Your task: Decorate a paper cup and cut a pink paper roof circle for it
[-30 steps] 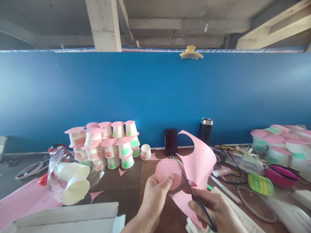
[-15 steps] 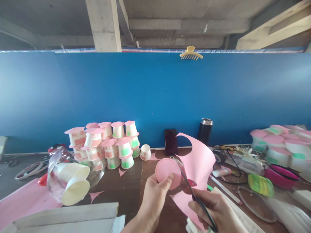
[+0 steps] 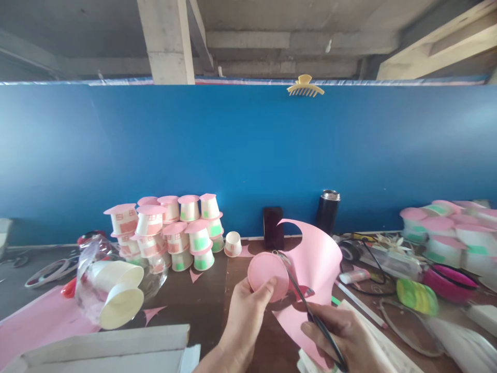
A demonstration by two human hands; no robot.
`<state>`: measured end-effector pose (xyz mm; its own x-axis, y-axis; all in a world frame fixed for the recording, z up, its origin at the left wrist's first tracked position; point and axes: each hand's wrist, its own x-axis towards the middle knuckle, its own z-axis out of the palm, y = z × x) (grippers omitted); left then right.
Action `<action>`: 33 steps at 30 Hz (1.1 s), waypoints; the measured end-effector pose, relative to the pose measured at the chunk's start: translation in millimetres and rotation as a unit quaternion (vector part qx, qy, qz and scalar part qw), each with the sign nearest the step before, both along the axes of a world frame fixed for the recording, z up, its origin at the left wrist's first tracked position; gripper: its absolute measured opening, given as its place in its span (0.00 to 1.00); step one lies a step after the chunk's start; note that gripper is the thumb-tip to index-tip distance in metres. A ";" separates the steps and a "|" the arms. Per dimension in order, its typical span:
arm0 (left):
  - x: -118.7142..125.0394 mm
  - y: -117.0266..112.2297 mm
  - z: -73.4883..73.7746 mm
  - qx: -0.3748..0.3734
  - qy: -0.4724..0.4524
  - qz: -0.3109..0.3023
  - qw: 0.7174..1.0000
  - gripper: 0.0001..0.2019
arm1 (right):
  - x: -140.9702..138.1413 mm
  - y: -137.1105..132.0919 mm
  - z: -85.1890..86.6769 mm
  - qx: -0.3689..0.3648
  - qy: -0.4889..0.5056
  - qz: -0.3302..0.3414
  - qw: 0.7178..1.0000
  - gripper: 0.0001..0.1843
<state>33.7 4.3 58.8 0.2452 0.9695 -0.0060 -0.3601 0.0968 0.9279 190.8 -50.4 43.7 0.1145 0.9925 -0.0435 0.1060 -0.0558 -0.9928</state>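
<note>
My left hand [image 3: 244, 316] pinches a round pink paper disc [image 3: 266, 268] that is still joined to a larger pink paper sheet [image 3: 316, 261]. The sheet curls up to the right of the disc. My right hand [image 3: 341, 334] is closed on black-handled scissors [image 3: 306, 305], whose blades run up along the disc's right edge into the paper. Both hands hover just above the dark wooden table [image 3: 202, 295], near its front.
A pile of paper cups with pink lids [image 3: 174, 230] stands at the back left, beside a plastic bag of plain cups [image 3: 112, 290]. A phone [image 3: 273, 228] and black flask [image 3: 327, 210] lean on the blue partition. More lidded cups [image 3: 446, 228], cables and tape lie right.
The disc has turned slightly in my left hand and the loose pink sheet has swung lower and to the left as the scissors work round the edge.
</note>
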 end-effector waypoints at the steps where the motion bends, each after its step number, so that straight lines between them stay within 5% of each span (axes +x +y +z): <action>1: 0.0 0.4 -0.9 -0.001 -0.007 -0.003 1.000 0.19 | 0.5 0.6 -2.1 0.000 0.000 -0.004 1.000 0.32; 8: -1.0 0.5 -7.0 0.003 -0.015 -0.003 1.000 0.24 | -1.2 3.5 -12.9 -0.011 0.013 0.011 1.000 0.34; 15: 1.6 -3.7 5.6 0.001 0.019 0.018 1.000 0.22 | 2.2 5.6 -16.9 -0.023 0.055 0.055 0.997 0.38; 20: 0.2 -1.3 1.5 -0.005 0.036 -0.019 0.999 0.23 | 2.3 6.1 -16.2 -0.014 0.114 0.088 0.989 0.37; 33: -0.2 4.6 -7.0 -0.009 0.045 -0.020 0.999 0.20 | 1.7 2.2 -9.9 -0.020 0.018 0.013 1.000 0.36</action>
<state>33.4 8.9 51.8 0.2822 0.9582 -0.0478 -0.2702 0.1272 0.9544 192.4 -48.2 33.8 0.0859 0.9926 -0.0860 0.0730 -0.0923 -0.9930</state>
